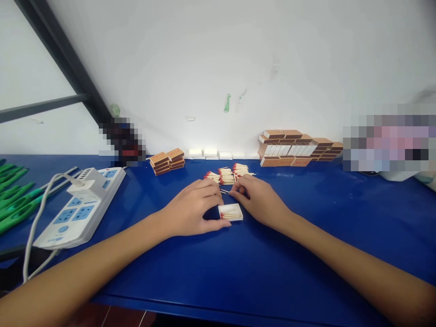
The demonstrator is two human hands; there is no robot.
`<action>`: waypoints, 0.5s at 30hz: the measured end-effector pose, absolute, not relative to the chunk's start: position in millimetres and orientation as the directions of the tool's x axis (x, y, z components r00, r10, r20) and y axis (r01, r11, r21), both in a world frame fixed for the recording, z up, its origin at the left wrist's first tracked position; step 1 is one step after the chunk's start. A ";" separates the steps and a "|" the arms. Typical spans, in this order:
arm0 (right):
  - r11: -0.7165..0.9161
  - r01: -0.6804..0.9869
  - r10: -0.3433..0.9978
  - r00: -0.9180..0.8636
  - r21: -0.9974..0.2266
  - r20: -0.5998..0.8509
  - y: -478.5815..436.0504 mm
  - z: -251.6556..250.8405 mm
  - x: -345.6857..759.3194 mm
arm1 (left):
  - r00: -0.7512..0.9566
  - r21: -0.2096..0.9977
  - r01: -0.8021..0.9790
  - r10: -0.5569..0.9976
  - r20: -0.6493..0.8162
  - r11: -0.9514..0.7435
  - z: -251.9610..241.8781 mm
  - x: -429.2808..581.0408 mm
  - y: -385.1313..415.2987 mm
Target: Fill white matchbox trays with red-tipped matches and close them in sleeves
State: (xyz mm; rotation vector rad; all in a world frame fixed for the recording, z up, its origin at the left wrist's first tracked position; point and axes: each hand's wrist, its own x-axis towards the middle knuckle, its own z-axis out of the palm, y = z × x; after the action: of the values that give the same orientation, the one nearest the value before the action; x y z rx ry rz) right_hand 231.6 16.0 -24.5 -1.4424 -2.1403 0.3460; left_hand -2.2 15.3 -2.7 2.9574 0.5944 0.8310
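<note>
A white matchbox tray (239, 211) lies on the blue table with several red-tipped matches (229, 215) inside it. My left hand (195, 206) curls round the tray's left end, its thumb along the near side and its fingers bent at the far side. Just beyond the tray, the fingertips of my right hand (260, 200) pinch a matchstick (225, 191), which points toward my left fingers. Three heaps of loose matches (225, 175) lie behind my hands, partly hidden by them.
Closed matchboxes (166, 160) are stacked at the back left, a larger stack (288, 149) at the back right. White trays (211, 153) line the wall between. A power strip (80, 209) with a cable and green-handled tools (17, 204) occupy the left.
</note>
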 end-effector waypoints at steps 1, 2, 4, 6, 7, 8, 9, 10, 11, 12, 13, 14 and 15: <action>0.387 0.786 0.919 -0.287 -0.483 0.270 16.2 -24.1 231.9 | 0.785 0.109 0.361 0.366 0.500 -0.926 -2.7 -2.5 15.6; 0.381 0.791 0.922 -0.286 -0.479 0.261 16.3 -24.0 232.6 | 0.784 0.107 0.367 0.369 0.499 -0.924 -2.7 -2.8 16.0; 0.386 0.797 0.920 -0.297 -0.465 0.255 16.9 -24.2 235.5 | 0.781 0.109 0.382 0.384 0.493 -0.918 -2.9 -3.3 16.8; 0.400 0.799 0.914 -0.312 -0.449 0.261 17.7 -24.3 240.2 | 0.773 0.116 0.408 0.410 0.484 -0.906 -3.3 -3.9 17.6; 0.405 0.800 0.911 -0.313 -0.443 0.269 18.0 -23.9 243.0 | 0.769 0.118 0.422 0.424 0.479 -0.899 -3.5 -4.2 18.0; 0.408 0.799 0.908 -0.307 -0.441 0.285 17.9 -22.8 245.9 | 0.765 0.118 0.435 0.435 0.475 -0.893 -3.6 -4.5 18.2; 0.411 0.794 0.905 -0.297 -0.447 0.305 17.4 -21.1 248.7 | 0.762 0.116 0.447 0.446 0.471 -0.887 -3.7 -4.7 18.4; 0.421 0.782 0.900 -0.295 -0.460 0.322 16.3 -18.7 251.0 | 0.759 0.113 0.458 0.454 0.467 -0.882 -3.8 -5.0 18.5; 0.442 0.761 0.891 -0.313 -0.476 0.328 14.5 -15.7 252.6 | 0.757 0.111 0.467 0.461 0.463 -0.877 -3.8 -5.2 18.6; 0.473 0.732 0.879 -0.353 -0.491 0.322 12.0 -12.5 253.3 | 0.757 0.110 0.473 0.467 0.458 -0.874 -3.8 -5.4 18.6; 0.508 0.699 0.862 -0.408 -0.503 0.303 9.0 -9.3 253.2 | 0.757 0.110 0.477 0.471 0.453 -0.872 -3.7 -5.5 18.6; 0.538 0.669 0.841 -0.468 -0.513 0.273 5.6 -6.4 252.2 | 0.758 0.111 0.478 0.473 0.449 -0.871 -3.7 -5.5 18.7; 0.559 0.645 0.821 -0.517 -0.520 0.242 2.4 -4.0 250.6 | 0.760 0.113 0.477 0.473 0.445 -0.872 -3.6 -5.4 18.7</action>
State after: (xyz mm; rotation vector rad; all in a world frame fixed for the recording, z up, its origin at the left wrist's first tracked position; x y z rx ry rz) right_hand 250.6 2.4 -4.0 -1.1817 -2.3329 0.5098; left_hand -5.4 18.7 -3.6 2.9542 0.7971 0.7430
